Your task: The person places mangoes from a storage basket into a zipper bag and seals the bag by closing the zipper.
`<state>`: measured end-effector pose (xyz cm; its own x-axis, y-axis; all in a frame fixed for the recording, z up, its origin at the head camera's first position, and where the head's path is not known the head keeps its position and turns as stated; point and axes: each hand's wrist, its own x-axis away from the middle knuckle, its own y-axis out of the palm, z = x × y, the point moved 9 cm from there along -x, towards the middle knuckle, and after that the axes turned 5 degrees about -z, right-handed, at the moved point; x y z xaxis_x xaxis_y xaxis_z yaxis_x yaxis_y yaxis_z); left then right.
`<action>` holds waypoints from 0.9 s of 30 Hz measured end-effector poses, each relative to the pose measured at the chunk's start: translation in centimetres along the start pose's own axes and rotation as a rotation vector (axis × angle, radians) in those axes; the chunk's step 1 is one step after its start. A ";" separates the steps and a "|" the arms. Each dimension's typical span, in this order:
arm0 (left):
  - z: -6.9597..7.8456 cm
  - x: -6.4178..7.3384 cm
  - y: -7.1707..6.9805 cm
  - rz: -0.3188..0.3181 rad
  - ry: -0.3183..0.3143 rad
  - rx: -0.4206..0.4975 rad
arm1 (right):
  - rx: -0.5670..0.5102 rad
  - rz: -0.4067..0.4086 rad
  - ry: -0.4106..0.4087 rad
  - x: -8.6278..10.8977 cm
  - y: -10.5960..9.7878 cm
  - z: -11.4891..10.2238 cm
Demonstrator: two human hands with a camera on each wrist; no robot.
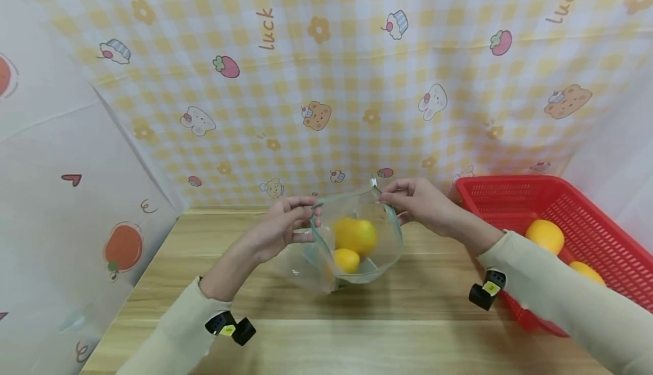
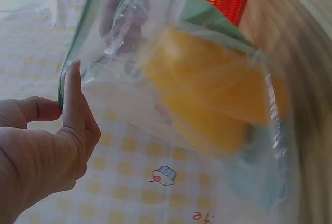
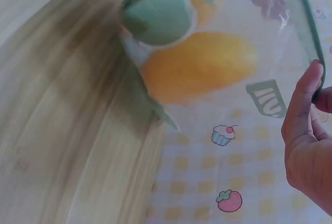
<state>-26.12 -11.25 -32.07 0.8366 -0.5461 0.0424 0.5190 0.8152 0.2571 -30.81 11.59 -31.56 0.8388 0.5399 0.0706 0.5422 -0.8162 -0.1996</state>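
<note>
My left hand (image 1: 283, 226) and right hand (image 1: 420, 202) are pinching the edge of a see-through bag (image 1: 382, 250) over the table (image 1: 418, 301). Yellow fruits (image 1: 347, 260) are sitting inside, looking blurry. My right sleeve (image 1: 541, 278) is hiding part of a red basket (image 1: 490, 194) that's holding more round fruits (image 1: 545, 236).

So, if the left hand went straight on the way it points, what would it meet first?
The left hand would first meet the clear bag, which it pinches; across the bag's mouth, the right hand looks next in line, though depth is unclear.
</note>
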 end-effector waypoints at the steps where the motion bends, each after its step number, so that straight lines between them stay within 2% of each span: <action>1: 0.2 0.0 0.1 0.003 0.001 0.001 | 0.003 0.002 -0.008 0.0 -0.1 -0.1; 7: 0.2 0.2 -0.1 0.028 -0.005 0.014 | 0.044 -0.004 -0.026 0.0 -0.1 0.9; 13: 0.5 0.7 -0.4 0.041 0.025 -0.021 | 0.082 -0.023 -0.032 0.0 0.0 1.5; 18: 1.1 1.2 -1.5 0.097 0.047 -0.020 | 0.132 -0.057 -0.067 -0.1 0.5 1.1; 23: 1.8 1.7 -2.3 0.131 0.069 -0.012 | 0.193 -0.158 -0.113 -0.1 1.9 1.1; 25: 2.1 1.9 -2.5 0.138 0.083 -0.011 | 0.207 -0.204 -0.095 -0.1 2.5 1.7; 27: 2.2 2.0 -2.7 0.144 0.093 -0.004 | 0.200 -0.216 -0.063 -0.1 2.7 2.4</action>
<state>-26.21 -15.00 -30.57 0.9149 -0.4035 -0.0109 0.3931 0.8846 0.2509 -29.58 9.83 -34.41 0.6971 0.7132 0.0729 0.6817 -0.6280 -0.3754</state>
